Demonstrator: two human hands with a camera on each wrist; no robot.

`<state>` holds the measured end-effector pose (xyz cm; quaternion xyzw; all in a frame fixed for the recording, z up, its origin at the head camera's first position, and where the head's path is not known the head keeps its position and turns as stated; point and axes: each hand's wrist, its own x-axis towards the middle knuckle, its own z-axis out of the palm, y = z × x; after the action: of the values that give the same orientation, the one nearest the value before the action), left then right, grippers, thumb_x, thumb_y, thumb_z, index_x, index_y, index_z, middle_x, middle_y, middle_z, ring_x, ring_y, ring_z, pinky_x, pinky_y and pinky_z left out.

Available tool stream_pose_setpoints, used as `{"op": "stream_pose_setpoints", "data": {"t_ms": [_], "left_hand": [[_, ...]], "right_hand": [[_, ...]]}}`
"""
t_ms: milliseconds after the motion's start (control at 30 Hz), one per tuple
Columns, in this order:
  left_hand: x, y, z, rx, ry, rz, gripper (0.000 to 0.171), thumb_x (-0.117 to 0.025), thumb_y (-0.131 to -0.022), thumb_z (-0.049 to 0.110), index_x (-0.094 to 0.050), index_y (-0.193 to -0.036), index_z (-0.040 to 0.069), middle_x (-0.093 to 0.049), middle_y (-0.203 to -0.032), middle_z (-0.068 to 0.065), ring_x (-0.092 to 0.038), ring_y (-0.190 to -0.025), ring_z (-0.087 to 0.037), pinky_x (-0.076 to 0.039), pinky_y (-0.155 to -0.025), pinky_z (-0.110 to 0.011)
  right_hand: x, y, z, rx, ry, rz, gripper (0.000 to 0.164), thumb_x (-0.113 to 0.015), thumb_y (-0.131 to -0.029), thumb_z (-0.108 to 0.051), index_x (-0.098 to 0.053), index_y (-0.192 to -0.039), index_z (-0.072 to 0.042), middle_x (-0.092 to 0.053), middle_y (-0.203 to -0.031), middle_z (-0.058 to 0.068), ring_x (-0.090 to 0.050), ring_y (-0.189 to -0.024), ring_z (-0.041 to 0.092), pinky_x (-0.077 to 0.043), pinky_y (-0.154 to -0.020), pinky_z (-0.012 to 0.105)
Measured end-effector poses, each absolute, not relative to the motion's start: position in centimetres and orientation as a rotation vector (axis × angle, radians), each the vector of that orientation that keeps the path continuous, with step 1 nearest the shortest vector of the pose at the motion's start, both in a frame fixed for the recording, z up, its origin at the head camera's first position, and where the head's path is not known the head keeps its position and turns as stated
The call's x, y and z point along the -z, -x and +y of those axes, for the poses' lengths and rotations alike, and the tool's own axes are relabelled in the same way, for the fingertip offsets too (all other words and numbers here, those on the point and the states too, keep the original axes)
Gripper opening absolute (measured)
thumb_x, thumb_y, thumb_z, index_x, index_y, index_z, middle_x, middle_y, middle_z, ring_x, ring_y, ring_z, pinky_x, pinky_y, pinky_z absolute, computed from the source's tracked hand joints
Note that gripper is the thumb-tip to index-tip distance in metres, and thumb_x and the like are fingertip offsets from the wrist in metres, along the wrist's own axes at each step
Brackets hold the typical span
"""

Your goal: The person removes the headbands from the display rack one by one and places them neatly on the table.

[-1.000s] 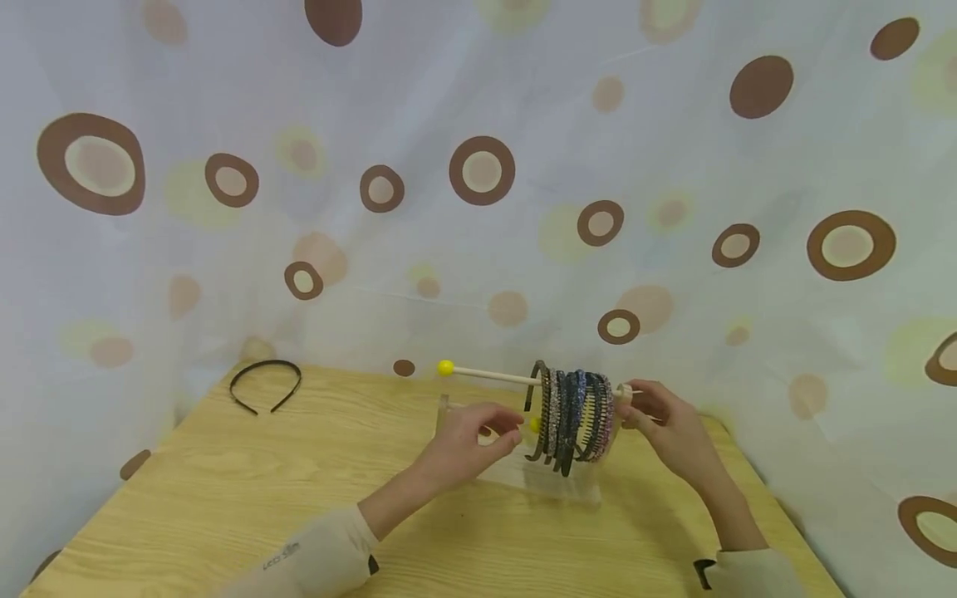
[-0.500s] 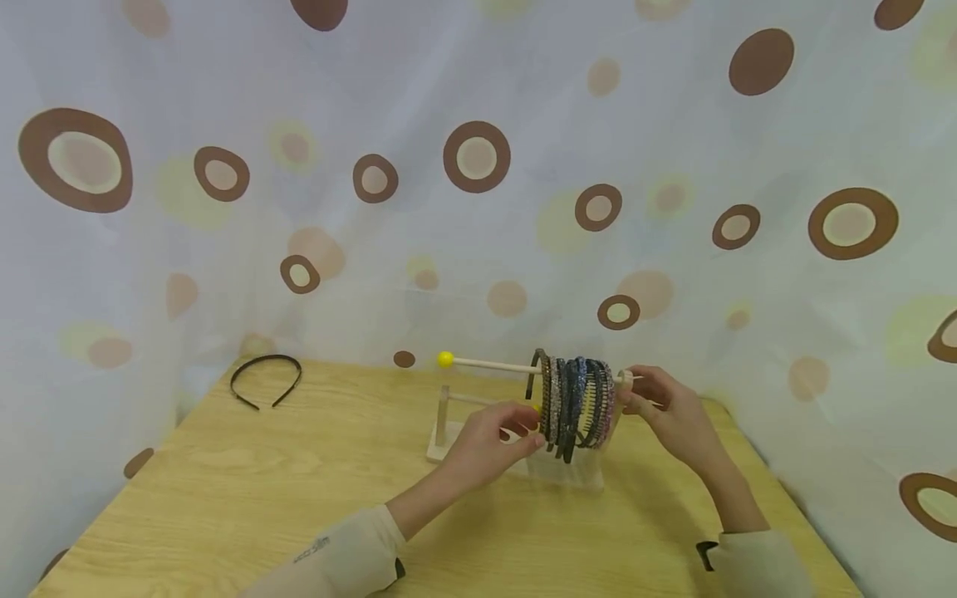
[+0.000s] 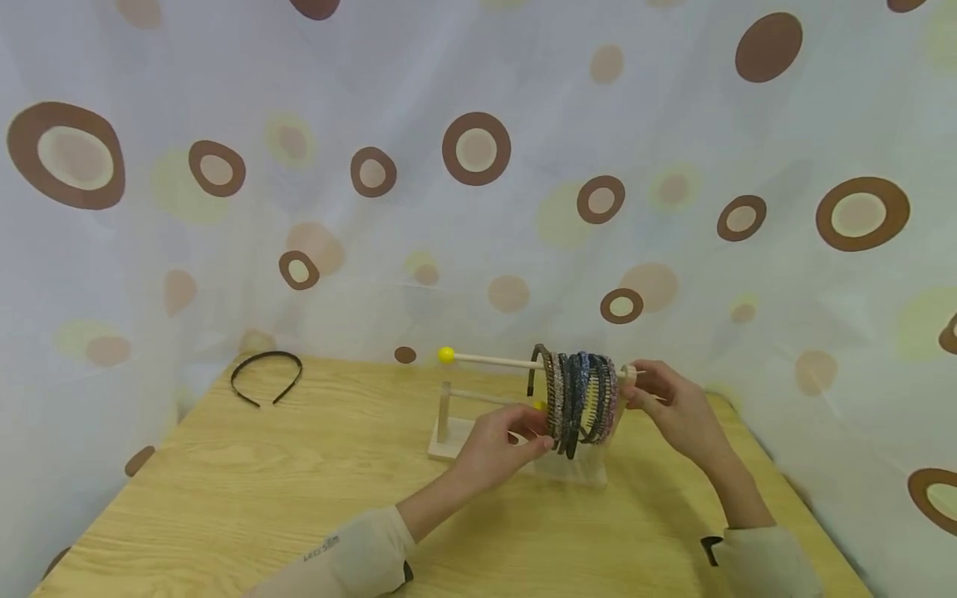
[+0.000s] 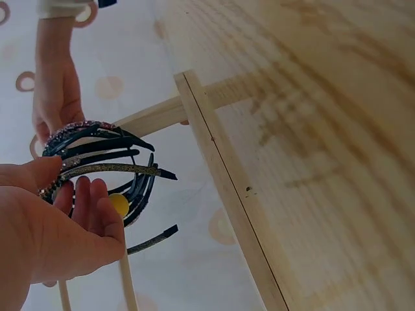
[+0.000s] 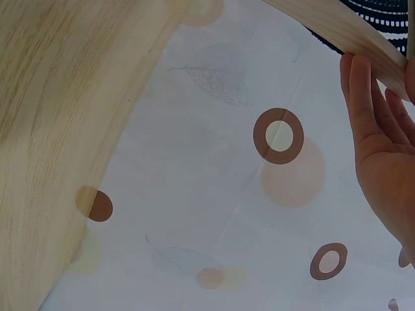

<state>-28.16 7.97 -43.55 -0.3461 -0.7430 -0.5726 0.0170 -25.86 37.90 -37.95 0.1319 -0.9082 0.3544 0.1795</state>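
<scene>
Head view, taking the bands (image 3: pixel 579 407) as my clock centre: they hang bunched on the rod (image 3: pixel 493 360), towards the right end of the stand (image 3: pixel 444 419). The yellow knob (image 3: pixel 446 355) on the rod's free end sits between nine and ten o'clock. My left hand (image 3: pixel 493 448) is at eight, thumb and curled fingers pinching the near edge of the bunch; my right hand (image 3: pixel 680 415) is at three, gripping the stand's end. One loose band (image 3: pixel 266 355) lies apart at nine, on the table (image 3: pixel 262 482).

Left wrist view: my thumb lies over the bands, fingers curled beneath, with the lower knob (image 4: pixel 119 205) just beside my fingertips at four o'clock.

Right wrist view: at two o'clock in the view, my fingers and thumb hold the wooden post (image 5: pixel 350 26) from either side, bands showing behind it.

I take this step as gathering or settling the bands while bracing the stand. The next move, I judge, calls for a firm right hand and a light left pinch, so nothing tips or slides off.
</scene>
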Motion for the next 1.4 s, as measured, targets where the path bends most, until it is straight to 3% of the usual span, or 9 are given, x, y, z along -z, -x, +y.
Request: {"op": "stream_pose_setpoints", "data": {"t_ms": [367,900,1400], "left_hand": [[43.5,27.8,8.0,1.826,1.043,-2.28,0.021,-0.077,-0.094,0.027,-0.072,-0.11,0.015,-0.07,-0.101,0.009,-0.065,-0.092,-0.007,-0.054,-0.078,-0.028],[43.2,27.2,7.5,1.719,0.988,-2.137,0.014,-0.073,-0.095,0.005,-0.069,-0.109,0.004,-0.067,-0.093,0.004,-0.064,-0.081,-0.005,-0.057,-0.068,-0.02],[41.1,27.8,5.6,1.597,0.928,-2.088,0.014,-0.075,-0.095,0.009,-0.07,-0.108,0.006,-0.067,-0.097,0.001,-0.066,-0.089,-0.009,-0.057,-0.071,-0.02]], "right_hand": [[37.6,25.6,37.8,-0.963,-0.356,-2.593,0.044,-0.064,-0.103,-0.025,-0.054,-0.142,-0.007,-0.07,-0.118,0.015,-0.072,-0.092,0.02,-0.056,-0.078,0.029],[37.6,25.6,37.8,-0.965,-0.369,-2.592,0.044,-0.065,-0.103,-0.024,-0.054,-0.143,-0.009,-0.07,-0.119,0.012,-0.072,-0.093,0.017,-0.055,-0.08,0.025],[37.4,25.4,37.4,-0.902,-0.351,-2.609,0.045,-0.063,-0.104,-0.026,-0.053,-0.143,-0.007,-0.069,-0.121,0.015,-0.072,-0.094,0.02,-0.056,-0.079,0.028]]}}
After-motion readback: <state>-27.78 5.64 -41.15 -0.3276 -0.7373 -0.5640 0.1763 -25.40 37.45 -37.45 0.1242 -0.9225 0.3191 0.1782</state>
